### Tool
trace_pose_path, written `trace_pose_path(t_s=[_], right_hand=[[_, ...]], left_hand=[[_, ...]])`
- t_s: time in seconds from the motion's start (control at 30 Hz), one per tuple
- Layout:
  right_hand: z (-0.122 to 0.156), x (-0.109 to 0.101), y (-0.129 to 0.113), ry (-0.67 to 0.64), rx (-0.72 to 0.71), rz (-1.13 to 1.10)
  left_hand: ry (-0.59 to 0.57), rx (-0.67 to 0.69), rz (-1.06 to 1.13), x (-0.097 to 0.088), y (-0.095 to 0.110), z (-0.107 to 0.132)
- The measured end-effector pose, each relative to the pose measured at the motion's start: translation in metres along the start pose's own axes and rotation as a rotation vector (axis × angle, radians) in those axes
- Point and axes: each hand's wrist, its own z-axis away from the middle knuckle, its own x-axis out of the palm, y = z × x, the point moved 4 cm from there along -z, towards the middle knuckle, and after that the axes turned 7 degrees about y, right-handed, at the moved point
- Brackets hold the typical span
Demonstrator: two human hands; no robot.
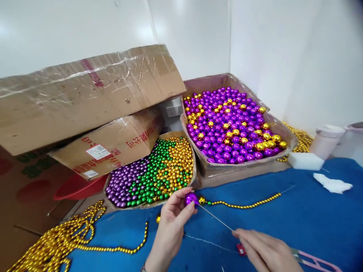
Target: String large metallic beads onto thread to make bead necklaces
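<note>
L hand [172, 217] grip pinching glossy round purple bead [190, 198], R hand [265, 251] grip pinching thin wire [217, 218], gold bead strand [246, 206] alongside

A red basin [74, 187] sits mostly hidden under a box [113, 145]; pink handles [314, 260], perhaps scissors, run off the bottom edge behind the right hand [266, 251].

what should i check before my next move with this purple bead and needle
1. Grip of left hand on purple bead: ok.
2. Hold of right hand on needle: ok.
3. Tip of needle inside the bead's hole: cannot tell.
4. Run of gold strand on table, untangled: ok.
5. Nearness of bead box to left hand: ok.
</note>
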Motion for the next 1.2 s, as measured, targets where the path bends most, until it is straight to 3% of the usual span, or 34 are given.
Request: trace_pose_path(t_s=[0.17,0.6,0.7,0.83,0.93,1.03,1.2], right_hand=[[0.007,0.01,-0.001,-0.114,-0.041,0.079],[0.001,0.02,-0.009,-0.085,-0.047,0.022],[0.008,0.021,-0.006,-0.094,-0.027,0.006],[0.015,0.019,0.0,-0.022,0.005,-0.035],[0.015,0.021,0.001,-0.024,0.022,-0.069],[0.011,0.023,-0.005,-0.037,-0.003,-0.092],[0.005,0.025,-0.02,-0.045,-0.051,-0.102]], left_hand=[[-0.024,0.028,-0.09,-0.006,-0.005,0.007],[-0.021,-0.077,0.03,-0.004,-0.017,0.018],[0.032,-0.075,0.101,-0.017,-0.015,0.017],[0.212,0.032,0.2,-0.053,0.003,0.012],[0.268,0.027,0.214,-0.073,0.01,0.013],[0.258,-0.027,0.229,-0.077,0.005,0.018],[0.232,-0.116,0.28,-0.066,-0.013,0.029]])
